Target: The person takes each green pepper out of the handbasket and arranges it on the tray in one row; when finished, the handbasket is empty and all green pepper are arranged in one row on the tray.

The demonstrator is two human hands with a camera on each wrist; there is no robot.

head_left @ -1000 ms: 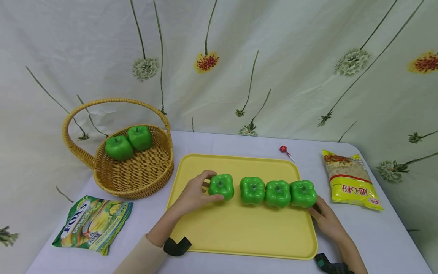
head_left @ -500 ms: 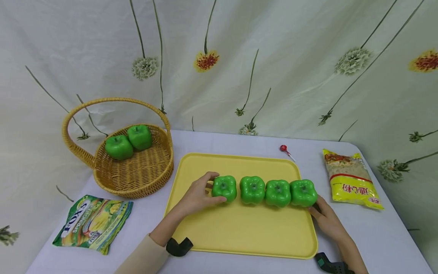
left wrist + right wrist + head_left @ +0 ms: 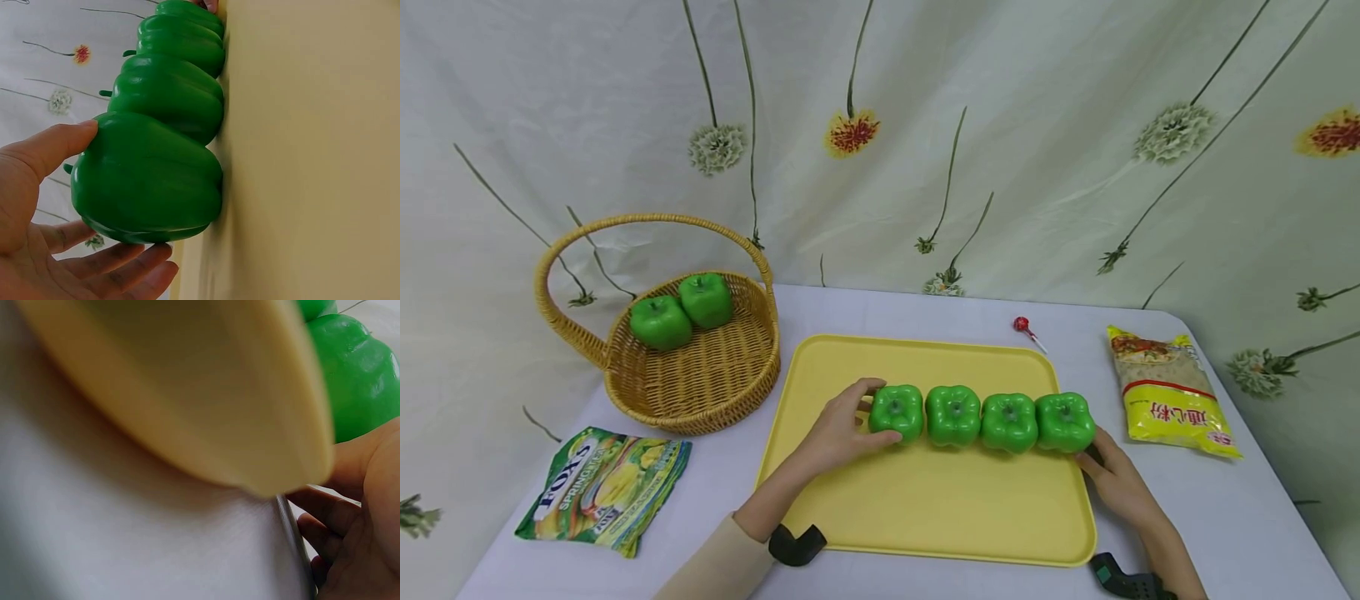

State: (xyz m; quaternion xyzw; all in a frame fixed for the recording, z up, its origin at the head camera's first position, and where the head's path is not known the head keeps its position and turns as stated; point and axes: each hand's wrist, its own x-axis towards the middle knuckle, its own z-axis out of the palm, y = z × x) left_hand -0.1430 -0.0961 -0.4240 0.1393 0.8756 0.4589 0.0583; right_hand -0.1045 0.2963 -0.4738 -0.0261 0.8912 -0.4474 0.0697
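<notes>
Between hands (image 3: pixel 842 425) (image 3: pixel 1122 485), four green peppers (image 3: pixel 953 417)

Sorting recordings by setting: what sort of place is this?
Perhaps a staged tabletop set, rather than a working kitchen: a flower-print cloth hangs behind the table, and green peppers sit in a row on a yellow tray.

The head camera looks forward and down from up high at the yellow tray (image 3: pixel 940 508) on the bench (image 3: pixel 887 312). The left wrist one is low, close and tipped sideways, looking along the green peppers (image 3: pixel 165 97). The right is so near the tray it blurs. Head and left share all four peppers.
</notes>
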